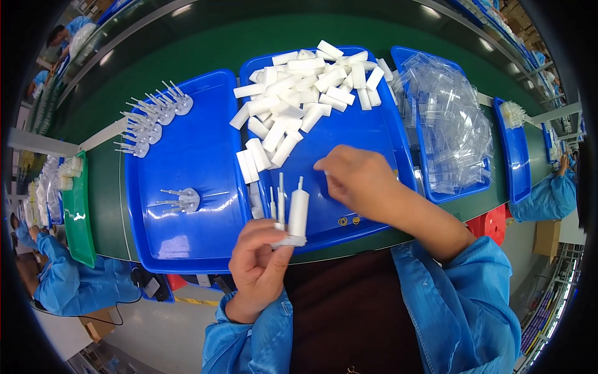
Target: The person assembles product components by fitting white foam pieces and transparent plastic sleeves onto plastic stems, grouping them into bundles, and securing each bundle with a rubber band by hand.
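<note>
My left hand (258, 258) is closed on the rim of a round whitish plastic base with upright pins (288, 240), held over the near edge of the middle blue tray (367, 149). A white foam cylinder (299, 213) stands on one of its pins, which pokes out at the top; the other pins I can see are bare. Above the same tray hovers my right hand (364, 184), its index finger reaching left and apart from the thumb, the other fingers curled. Nothing shows in it. White foam pieces (299, 84) lie heaped at the tray's far end.
In the left blue tray (212, 124) stand several pinned bases (159, 109), with one more (184, 201) nearer me. Clear plastic sleeves (445, 118) fill the right tray. A green tray (78, 215) lies farther left. Co-workers in blue sleeves (81, 280) sit on both sides.
</note>
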Motion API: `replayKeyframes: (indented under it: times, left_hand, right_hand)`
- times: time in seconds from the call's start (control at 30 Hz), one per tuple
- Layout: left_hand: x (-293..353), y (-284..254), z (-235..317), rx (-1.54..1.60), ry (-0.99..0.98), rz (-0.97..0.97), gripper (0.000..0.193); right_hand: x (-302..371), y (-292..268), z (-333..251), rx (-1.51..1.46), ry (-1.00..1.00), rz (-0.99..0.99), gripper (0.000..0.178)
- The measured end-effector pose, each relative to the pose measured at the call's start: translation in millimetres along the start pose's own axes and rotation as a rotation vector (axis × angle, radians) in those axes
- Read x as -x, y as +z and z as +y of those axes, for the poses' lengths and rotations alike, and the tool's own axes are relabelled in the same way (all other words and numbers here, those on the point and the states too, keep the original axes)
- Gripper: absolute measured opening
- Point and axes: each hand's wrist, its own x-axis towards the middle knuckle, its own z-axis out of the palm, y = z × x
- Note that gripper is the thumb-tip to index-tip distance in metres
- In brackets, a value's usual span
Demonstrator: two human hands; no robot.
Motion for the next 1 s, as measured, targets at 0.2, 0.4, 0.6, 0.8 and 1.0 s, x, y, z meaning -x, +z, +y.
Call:
replayKeyframes:
  times: [0.2, 0.4, 0.6, 0.8, 1.0]
  left_hand:
    - [-13.5, 10.2, -6.5, -0.154, 0.225, -0.346, 0.021]
    - [-19.4, 23.4, -11.0, -0.151, 0.258, -0.392, 0.021]
    - [-19.2, 29.0, -11.3, -0.159, 0.235, -0.401, 0.019]
    - [-19.0, 29.5, -13.5, -0.152, 0.180, -0.385, 0.016]
    - [-19.5, 27.9, -12.7, -0.186, 0.078, -0.377, 0.015]
  right_hand:
    - [19.1, -19.0, 22.0, -1.824, 0.511, 0.369, 0.018]
    - [28.6, -8.5, 25.0, -2.127, 0.587, 0.371, 0.020]
    - [31.3, -4.7, 29.8, -2.235, 0.560, 0.348, 0.020]
    - [33.7, -4.2, 30.4, -2.181, 0.546, 0.316, 0.022]
    - [35.2, -22.7, 30.6, -1.749, 0.350, 0.260, 0.023]
